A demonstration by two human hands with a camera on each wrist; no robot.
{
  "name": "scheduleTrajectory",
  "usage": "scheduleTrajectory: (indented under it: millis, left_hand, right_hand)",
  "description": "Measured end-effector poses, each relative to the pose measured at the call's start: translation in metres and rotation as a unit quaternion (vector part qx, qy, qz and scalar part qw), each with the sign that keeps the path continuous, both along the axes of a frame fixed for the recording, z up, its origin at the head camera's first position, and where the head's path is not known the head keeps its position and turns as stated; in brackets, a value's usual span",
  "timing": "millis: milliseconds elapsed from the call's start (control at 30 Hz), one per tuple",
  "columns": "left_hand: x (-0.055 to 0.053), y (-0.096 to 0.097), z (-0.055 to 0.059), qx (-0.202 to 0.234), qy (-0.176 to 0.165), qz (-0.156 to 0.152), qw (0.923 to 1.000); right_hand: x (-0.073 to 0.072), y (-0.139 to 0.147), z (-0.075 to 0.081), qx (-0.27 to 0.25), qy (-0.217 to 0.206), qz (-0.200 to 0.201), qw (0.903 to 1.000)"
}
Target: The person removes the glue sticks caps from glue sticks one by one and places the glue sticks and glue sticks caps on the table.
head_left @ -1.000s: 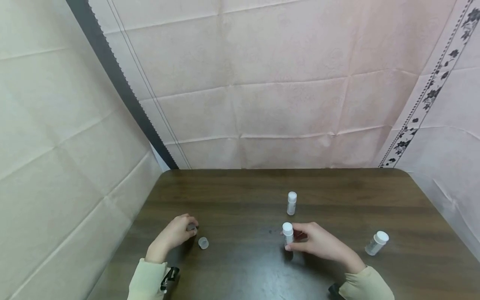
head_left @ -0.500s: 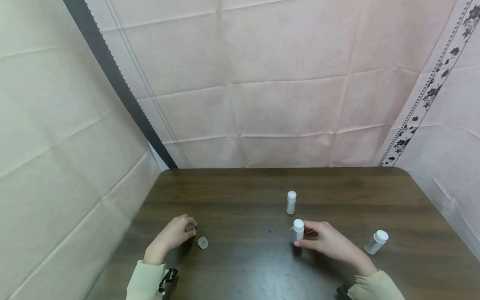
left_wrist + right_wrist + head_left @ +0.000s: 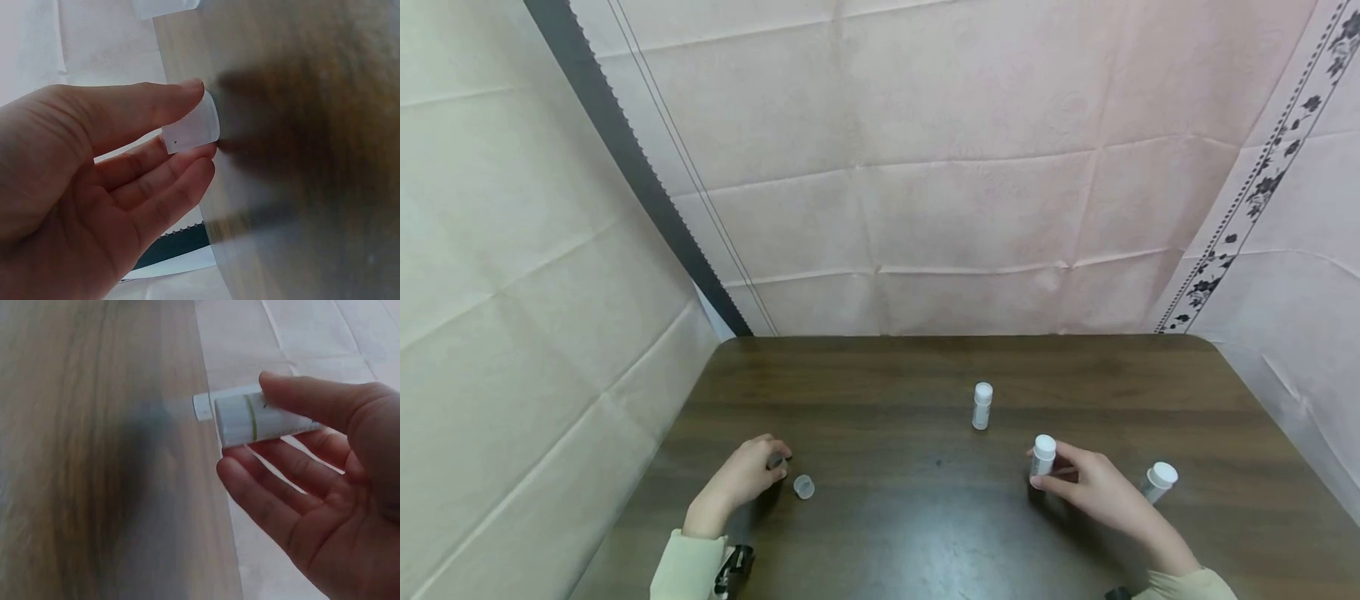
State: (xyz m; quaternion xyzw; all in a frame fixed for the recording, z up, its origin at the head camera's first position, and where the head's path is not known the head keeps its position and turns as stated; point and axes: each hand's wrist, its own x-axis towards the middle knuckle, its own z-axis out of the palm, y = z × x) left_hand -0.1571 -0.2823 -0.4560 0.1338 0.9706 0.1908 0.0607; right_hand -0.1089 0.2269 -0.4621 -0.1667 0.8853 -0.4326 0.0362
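Note:
On the left of the table, my left hand (image 3: 741, 479) pinches a small translucent ribbed cap (image 3: 194, 131) between thumb and fingers, close to the tabletop. A second translucent cap (image 3: 804, 487) lies just to its right; its edge shows at the top of the left wrist view. My right hand (image 3: 1101, 487) grips a small white-capped bottle (image 3: 1043, 450) upright by its body, thumb on the near side. In the right wrist view this bottle (image 3: 240, 419) has a printed label with a green line, and its base is over the wood.
Another white-capped bottle (image 3: 982, 407) stands farther back at centre. A third white-capped bottle (image 3: 1161, 479) stands at right, partly hidden behind my right hand. The brown wooden table (image 3: 880, 533) is bordered by pale cloth hangings (image 3: 970, 208) behind and at the sides.
My right hand has carried the bottle to the right, toward the bottle at right, now partly covering that one. My left hand has stayed nearly in place with the cap.

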Motion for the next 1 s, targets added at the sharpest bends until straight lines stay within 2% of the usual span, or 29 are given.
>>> scheduleTrajectory:
  millis: [233, 467, 800, 1000]
  left_hand:
    - [0.001, 0.001, 0.001, 0.0, 0.001, 0.0, 1.0]
    - [0.002, 0.0, -0.001, 0.0, 0.01, 0.001, 0.9999]
    - [0.004, 0.0, -0.006, 0.004, 0.021, 0.013, 0.9997]
    - [0.006, 0.001, -0.007, 0.004, 0.022, 0.018, 0.9996]
  right_hand:
    - [0.008, 0.008, -0.006, 0.015, 0.002, -0.045, 0.9989]
    - [0.014, 0.012, -0.011, 0.046, 0.019, -0.105, 0.9932]
    - [0.019, 0.015, -0.016, 0.052, 0.041, -0.121, 0.9904]
    - [0.02, 0.017, -0.017, 0.065, 0.035, -0.135, 0.988]
